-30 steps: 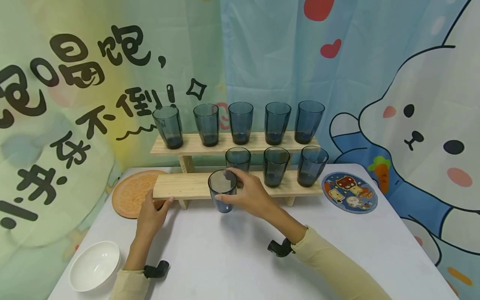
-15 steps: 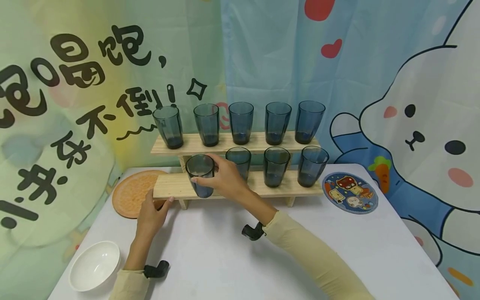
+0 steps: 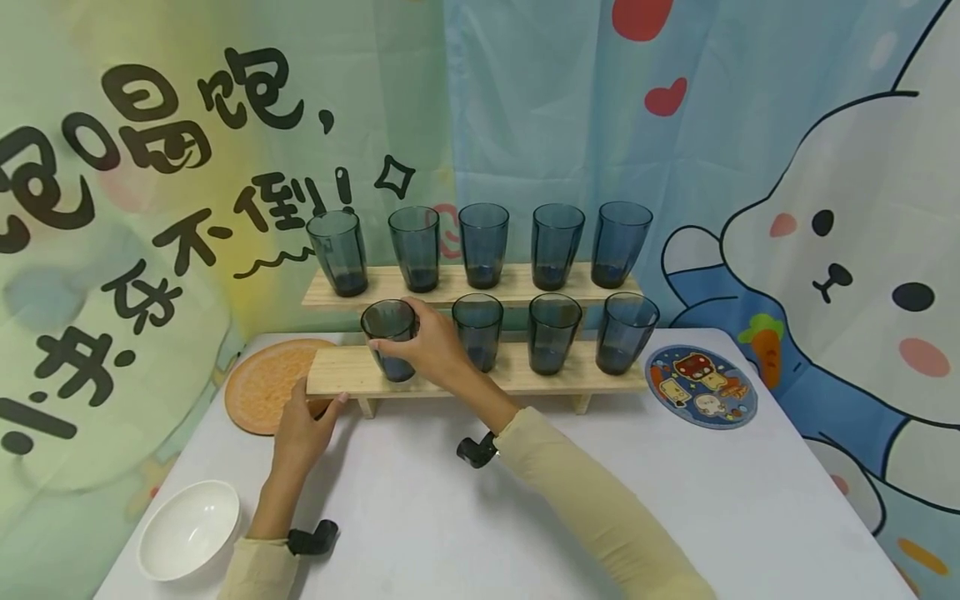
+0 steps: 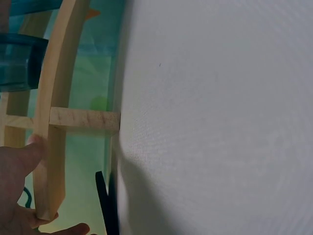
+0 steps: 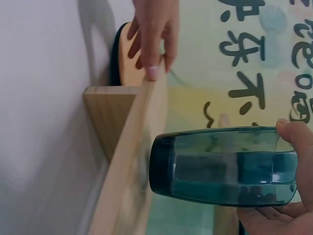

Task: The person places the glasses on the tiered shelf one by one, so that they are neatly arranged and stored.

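Observation:
A blue-grey drinking glass (image 3: pixel 390 340) stands upright at the left part of the lower board of a two-tier wooden shelf (image 3: pixel 345 372). My right hand (image 3: pixel 437 343) grips it near the rim, thumb on the near side. In the right wrist view the base of the glass (image 5: pixel 220 166) is at the board; whether it touches cannot be told. My left hand (image 3: pixel 303 433) holds the left end of the lower board, thumb at its front edge, the other fingers partly hidden. Three more glasses (image 3: pixel 553 333) stand on the lower board, right of my right hand.
Several like glasses (image 3: pixel 483 246) line the upper board (image 3: pixel 450 287). An orange round mat (image 3: pixel 262 387) lies left of the shelf, a patterned blue round mat (image 3: pixel 701 387) right of it. A white bowl (image 3: pixel 190 531) sits at the table's front left.
My right hand has carried the glass left and up from in front of the shelf to over the lower board's left part. The left hand has stayed in place.

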The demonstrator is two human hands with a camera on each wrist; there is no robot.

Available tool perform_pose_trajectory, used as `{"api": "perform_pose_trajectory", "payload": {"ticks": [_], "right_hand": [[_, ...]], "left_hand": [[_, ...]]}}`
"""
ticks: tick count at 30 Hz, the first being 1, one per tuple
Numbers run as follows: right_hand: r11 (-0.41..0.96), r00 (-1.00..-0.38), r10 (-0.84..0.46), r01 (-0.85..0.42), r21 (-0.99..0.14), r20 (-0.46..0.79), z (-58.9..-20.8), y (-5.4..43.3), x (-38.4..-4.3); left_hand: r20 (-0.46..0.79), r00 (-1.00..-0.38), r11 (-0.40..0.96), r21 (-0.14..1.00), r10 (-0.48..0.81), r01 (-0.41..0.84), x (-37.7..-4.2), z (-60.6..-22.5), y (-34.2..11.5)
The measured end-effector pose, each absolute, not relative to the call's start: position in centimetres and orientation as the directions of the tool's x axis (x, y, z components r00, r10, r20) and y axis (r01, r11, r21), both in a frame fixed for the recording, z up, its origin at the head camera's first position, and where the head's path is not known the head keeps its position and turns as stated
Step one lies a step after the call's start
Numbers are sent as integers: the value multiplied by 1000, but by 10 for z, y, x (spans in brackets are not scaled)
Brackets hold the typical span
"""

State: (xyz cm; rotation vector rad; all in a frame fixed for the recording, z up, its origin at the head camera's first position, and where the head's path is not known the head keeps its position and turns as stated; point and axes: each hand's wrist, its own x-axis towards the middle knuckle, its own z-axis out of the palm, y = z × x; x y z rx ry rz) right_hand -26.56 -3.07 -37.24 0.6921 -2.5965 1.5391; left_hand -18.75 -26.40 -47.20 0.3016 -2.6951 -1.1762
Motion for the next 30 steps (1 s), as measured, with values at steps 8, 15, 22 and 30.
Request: {"api": "perform_pose_trajectory", "payload": {"ticks": [8,15,22,30], "right_hand": [[413,-923,-312,-345,-843,225,-380,-31,-271],[438,-927,-326,-322,-839,186,-380,-31,-272],[447,-926,-332,-322,-835,180,-380,-32,-267],[363,-842,-335,-529,-767,422,-370,-21,-242]], "left_hand": [[79,-966,670,734,-245,-109,-190,-473,-263],[97,-965,665,741,-245,-94,-192,-474,-263],[86,-970,659,747,-226,-88,-193,-476,-267],[94,-965,701,704,-245,-110,-186,-454,-265]]}}
